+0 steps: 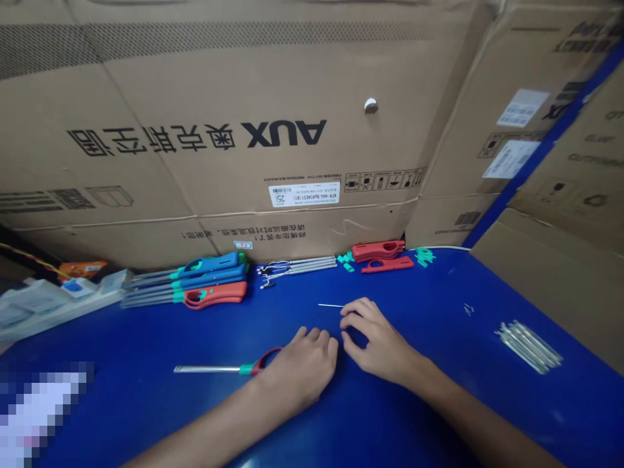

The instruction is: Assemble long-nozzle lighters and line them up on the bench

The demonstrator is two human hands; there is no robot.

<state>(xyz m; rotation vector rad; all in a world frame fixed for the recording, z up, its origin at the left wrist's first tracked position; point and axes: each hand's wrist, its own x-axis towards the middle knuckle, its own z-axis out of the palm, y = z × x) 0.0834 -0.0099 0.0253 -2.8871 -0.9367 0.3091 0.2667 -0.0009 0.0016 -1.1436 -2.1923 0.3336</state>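
The left hand (302,367) and right hand (380,341) lie half-curled on a blue workbench (439,312), any grip unclear, below cardboard cartons (195,84) printed AUX upside down.

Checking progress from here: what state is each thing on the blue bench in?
Left hand: resting on the lighter's red handle.
Right hand: curled, fingertips at the thin wire.
Utility lighter: lying flat, steel tube fitted.
Blue lighters: side by side, tubes fitted.
Red handle halves: lying apart.
Steel tubes: loose pile.
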